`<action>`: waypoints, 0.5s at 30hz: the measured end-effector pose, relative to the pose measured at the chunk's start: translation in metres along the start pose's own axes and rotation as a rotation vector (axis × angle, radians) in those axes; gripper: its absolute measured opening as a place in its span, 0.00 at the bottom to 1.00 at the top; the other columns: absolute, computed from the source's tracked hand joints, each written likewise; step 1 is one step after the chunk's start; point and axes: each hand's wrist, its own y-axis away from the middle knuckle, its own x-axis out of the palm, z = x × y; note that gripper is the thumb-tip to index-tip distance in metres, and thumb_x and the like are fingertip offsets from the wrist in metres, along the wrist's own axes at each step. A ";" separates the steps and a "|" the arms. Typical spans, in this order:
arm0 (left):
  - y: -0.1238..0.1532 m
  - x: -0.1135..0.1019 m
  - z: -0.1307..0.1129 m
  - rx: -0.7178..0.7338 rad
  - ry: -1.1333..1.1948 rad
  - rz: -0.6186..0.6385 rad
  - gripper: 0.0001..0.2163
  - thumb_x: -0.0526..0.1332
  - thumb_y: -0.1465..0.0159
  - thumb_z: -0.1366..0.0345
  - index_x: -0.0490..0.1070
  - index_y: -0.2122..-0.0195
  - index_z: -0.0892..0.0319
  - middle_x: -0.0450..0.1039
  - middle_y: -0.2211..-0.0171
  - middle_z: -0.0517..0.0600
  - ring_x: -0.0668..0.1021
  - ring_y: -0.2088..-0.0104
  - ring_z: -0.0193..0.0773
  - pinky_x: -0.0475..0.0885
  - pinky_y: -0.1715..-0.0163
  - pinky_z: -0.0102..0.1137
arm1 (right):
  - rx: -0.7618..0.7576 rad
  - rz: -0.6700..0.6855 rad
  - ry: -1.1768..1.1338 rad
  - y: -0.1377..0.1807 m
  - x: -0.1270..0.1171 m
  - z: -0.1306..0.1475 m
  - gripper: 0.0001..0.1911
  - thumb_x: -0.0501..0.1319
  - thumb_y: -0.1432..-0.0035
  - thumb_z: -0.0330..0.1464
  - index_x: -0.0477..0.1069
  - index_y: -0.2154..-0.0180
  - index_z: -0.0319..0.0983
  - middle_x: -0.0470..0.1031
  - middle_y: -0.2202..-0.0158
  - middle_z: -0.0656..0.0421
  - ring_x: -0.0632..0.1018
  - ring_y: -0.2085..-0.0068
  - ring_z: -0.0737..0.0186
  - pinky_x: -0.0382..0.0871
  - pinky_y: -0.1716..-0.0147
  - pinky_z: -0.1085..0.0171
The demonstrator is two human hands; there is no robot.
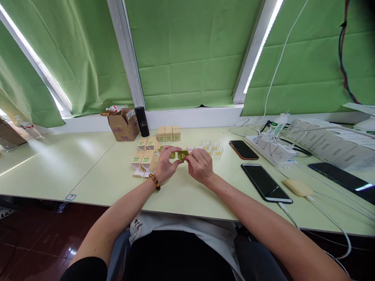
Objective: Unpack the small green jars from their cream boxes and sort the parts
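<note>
Left hand (167, 164) fingers pinch green tray (183, 154); right hand (201, 165) fingers pressed together at its 3 o'clock edge. I'd keep it level.

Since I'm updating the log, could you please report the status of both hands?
Left hand gripping small green piece; right hand at its edge. Boxes beside left hand; clear containers just beyond right.

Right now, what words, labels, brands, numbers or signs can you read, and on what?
Nothing reads with certainty; too small or blurred:
Purple print, white label: cardboard box
White emblem: black bottle
Sign: table sticker
Green label: white bottle
Red labels: clear bottles
Grey print: white boxes
Tag: light garment
Any print: small cartons
Marks: object, lower left edge
</note>
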 end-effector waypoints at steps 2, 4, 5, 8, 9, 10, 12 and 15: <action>0.000 0.000 0.002 -0.022 0.006 -0.012 0.15 0.71 0.37 0.70 0.77 0.49 0.52 0.81 0.51 0.53 0.76 0.46 0.47 0.75 0.45 0.47 | -0.002 -0.004 -0.005 0.000 0.000 0.001 0.15 0.57 0.29 0.28 0.74 0.70 0.42 0.70 0.70 0.54 0.68 0.66 0.55 0.59 0.65 0.56; -0.001 -0.002 0.007 -0.075 -0.004 -0.040 0.16 0.71 0.38 0.71 0.77 0.49 0.52 0.80 0.50 0.53 0.77 0.46 0.47 0.75 0.44 0.46 | 0.005 0.005 -0.019 0.000 -0.001 0.004 0.15 0.57 0.29 0.29 0.74 0.70 0.42 0.70 0.70 0.54 0.68 0.65 0.55 0.59 0.65 0.56; -0.001 -0.003 0.009 -0.107 -0.012 -0.058 0.17 0.72 0.39 0.71 0.77 0.49 0.52 0.79 0.50 0.53 0.77 0.46 0.47 0.75 0.45 0.46 | 0.006 0.004 -0.030 0.000 -0.002 0.006 0.15 0.57 0.29 0.29 0.74 0.70 0.42 0.69 0.71 0.54 0.68 0.66 0.55 0.58 0.66 0.56; -0.004 -0.008 0.016 -0.198 -0.027 -0.099 0.19 0.72 0.41 0.71 0.77 0.49 0.53 0.78 0.50 0.53 0.77 0.47 0.46 0.75 0.47 0.43 | 0.015 -0.024 -0.071 0.000 -0.003 0.010 0.14 0.58 0.29 0.30 0.75 0.69 0.43 0.69 0.71 0.55 0.68 0.66 0.56 0.60 0.66 0.55; -0.004 -0.009 0.017 -0.222 -0.026 -0.108 0.19 0.72 0.41 0.71 0.77 0.49 0.53 0.78 0.49 0.53 0.77 0.47 0.46 0.75 0.48 0.42 | 0.034 -0.032 -0.086 0.000 -0.004 0.010 0.14 0.58 0.30 0.30 0.76 0.69 0.43 0.70 0.71 0.54 0.69 0.66 0.55 0.61 0.65 0.55; -0.005 -0.010 0.017 -0.240 -0.023 -0.115 0.18 0.72 0.40 0.70 0.77 0.48 0.53 0.78 0.49 0.53 0.77 0.47 0.46 0.75 0.49 0.41 | 0.066 -0.035 -0.102 0.000 -0.004 0.009 0.13 0.58 0.30 0.30 0.77 0.68 0.43 0.70 0.71 0.54 0.70 0.65 0.55 0.62 0.65 0.55; -0.006 -0.011 0.017 -0.269 -0.003 -0.124 0.19 0.71 0.38 0.69 0.76 0.46 0.53 0.78 0.47 0.54 0.78 0.46 0.46 0.75 0.49 0.41 | 0.153 -0.043 -0.130 0.000 -0.003 0.004 0.12 0.58 0.30 0.31 0.78 0.65 0.43 0.72 0.69 0.53 0.72 0.64 0.54 0.65 0.63 0.54; -0.007 -0.010 0.016 -0.318 0.045 -0.128 0.18 0.69 0.34 0.65 0.73 0.44 0.53 0.78 0.46 0.55 0.80 0.46 0.46 0.74 0.51 0.39 | 0.285 -0.055 -0.151 0.002 0.000 -0.009 0.10 0.59 0.31 0.31 0.79 0.64 0.43 0.75 0.65 0.52 0.73 0.62 0.53 0.67 0.62 0.54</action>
